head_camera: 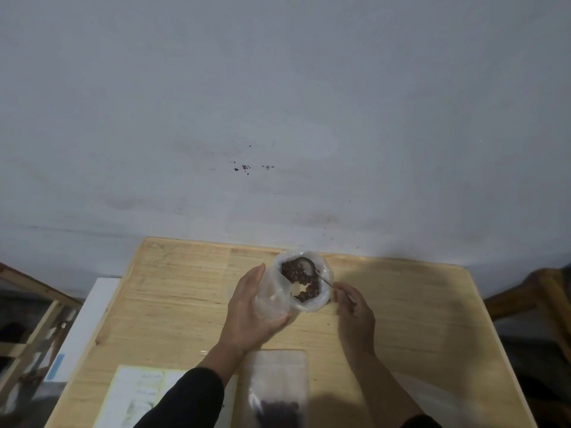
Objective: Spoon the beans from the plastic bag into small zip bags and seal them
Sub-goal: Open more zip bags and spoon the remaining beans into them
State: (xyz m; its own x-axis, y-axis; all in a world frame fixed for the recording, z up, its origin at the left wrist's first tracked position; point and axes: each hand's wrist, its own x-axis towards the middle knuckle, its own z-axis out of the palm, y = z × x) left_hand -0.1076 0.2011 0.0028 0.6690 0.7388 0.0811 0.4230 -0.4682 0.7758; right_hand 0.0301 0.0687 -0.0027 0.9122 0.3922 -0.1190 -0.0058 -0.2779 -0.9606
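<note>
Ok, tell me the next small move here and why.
Probably lift a spoonful. The spoon bowl already sits among the beans in the bag; the left hand steadies the bag and the right hand holds the handle. The zip bag nearer the person looks only partly filled.

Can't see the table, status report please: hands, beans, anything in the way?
Left hand holds plastic bag open. Right hand holds spoon in beans. Nothing in the way.
</note>
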